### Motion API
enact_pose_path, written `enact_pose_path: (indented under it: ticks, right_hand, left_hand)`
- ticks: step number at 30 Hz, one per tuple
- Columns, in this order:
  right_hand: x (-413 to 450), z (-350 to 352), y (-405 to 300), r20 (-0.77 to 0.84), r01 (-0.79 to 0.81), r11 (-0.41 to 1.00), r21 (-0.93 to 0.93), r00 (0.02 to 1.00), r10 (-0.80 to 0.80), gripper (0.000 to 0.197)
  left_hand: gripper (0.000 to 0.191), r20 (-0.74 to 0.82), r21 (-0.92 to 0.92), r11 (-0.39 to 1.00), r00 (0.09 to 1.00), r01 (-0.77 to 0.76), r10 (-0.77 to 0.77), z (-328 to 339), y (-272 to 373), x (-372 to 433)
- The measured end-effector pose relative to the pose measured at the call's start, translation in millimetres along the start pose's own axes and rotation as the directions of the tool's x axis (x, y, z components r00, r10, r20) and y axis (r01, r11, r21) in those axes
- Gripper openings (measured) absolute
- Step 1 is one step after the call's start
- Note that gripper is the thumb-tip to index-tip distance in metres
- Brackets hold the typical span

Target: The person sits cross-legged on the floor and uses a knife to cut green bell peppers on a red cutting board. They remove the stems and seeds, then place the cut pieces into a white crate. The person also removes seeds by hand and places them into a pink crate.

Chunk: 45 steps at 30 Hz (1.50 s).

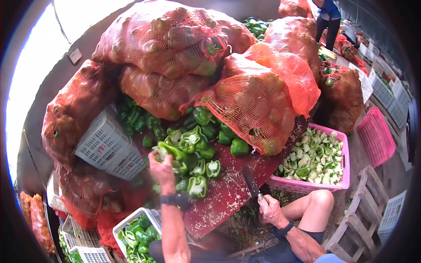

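My left hand (pixel 161 167) is at the pile of cut green bell peppers, its fingers around a pale piece beside a cut green bell pepper (pixel 172 152); blur hides exactly what it grips. My right hand (pixel 271 208) holds a knife (pixel 250 181) by its handle, the dark blade pointing up and left over the edge of the red tabletop (pixel 227 194). Pepper halves (pixel 197 186) lie with their pale cores showing near my left hand. A whole green bell pepper (pixel 239 147) sits farther right. Pale seeds are scattered over the red surface.
Full red mesh sacks (pixel 253 95) crowd the table's far side. A pink crate (pixel 345 164) of pale pepper cores stands at right, beside a wooden pallet (pixel 355 220). A white crate (pixel 120 227) of cut peppers is at lower left; stacked crates (pixel 105 144) stand left. A person (pixel 329 19) stands far back.
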State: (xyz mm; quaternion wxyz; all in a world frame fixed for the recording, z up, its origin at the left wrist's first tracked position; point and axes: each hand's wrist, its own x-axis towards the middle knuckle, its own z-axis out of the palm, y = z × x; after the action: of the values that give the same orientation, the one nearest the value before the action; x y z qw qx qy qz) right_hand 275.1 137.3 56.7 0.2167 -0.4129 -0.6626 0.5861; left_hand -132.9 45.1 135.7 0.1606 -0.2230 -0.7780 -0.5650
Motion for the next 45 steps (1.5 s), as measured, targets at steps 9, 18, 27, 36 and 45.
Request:
enact_pose_path:
  ticks: [9,18,27,36,45]
  right_hand:
    - [3,5,-12,0.031,-0.152,0.984,0.095,0.988,0.149,0.024]
    - [1,-3,-15,0.007,-0.025,0.986,0.167,1.0,0.024,0.028]
    - [-1,-15,-11,-0.053,0.021,0.974,0.227,0.999,-0.009,0.032]
    - [2,-31,-18,-0.024,-0.096,0.968,0.23,0.994,0.104,0.033]
    - [0,-28,-25,0.041,-0.173,0.917,0.358,0.985,0.17,0.031]
  left_hand:
    - [0.057,0.327,0.287,0.948,0.915,0.14,-0.235,79,-68,97]
    - [0.035,0.246,0.061,0.996,0.968,-0.063,0.046,98,-51,66]
    - [0.032,0.497,-0.135,0.963,0.824,-0.234,0.27,146,32,0]
    - [0.078,0.513,-0.059,0.992,0.856,0.108,-0.062,241,37,-53]
    - [0.07,0.513,-0.166,0.968,0.855,0.189,-0.079,239,39,-50]
